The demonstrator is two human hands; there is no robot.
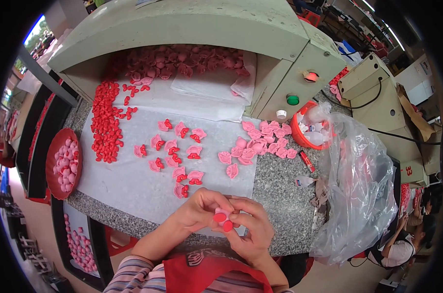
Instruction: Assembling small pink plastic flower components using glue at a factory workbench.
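Close to my body, both hands grip one small pink piece with two red round ends (223, 220). My left hand (198, 211) pinches it from the left, and my right hand (253, 227) closes on it from the right. Fingers hide part of its pink side. Beyond my hands, on a white sheet (128, 180), lie several pink pieces with red parts attached (170, 145). A heap of small red parts (105, 122) spreads along the sheet's left side. Plain pink shell-like pieces (255, 141) lie loose to the right, partly on the speckled stone worktop (280, 195).
A pale green machine housing (182, 24) arches over more pink pieces (182, 63). At left stands a red bowl of pink balls (65, 166). An orange tub of small bottles (313, 129), a red tube (307, 161), a small bottle (305, 181) and a clear plastic bag (358, 190) are at right.
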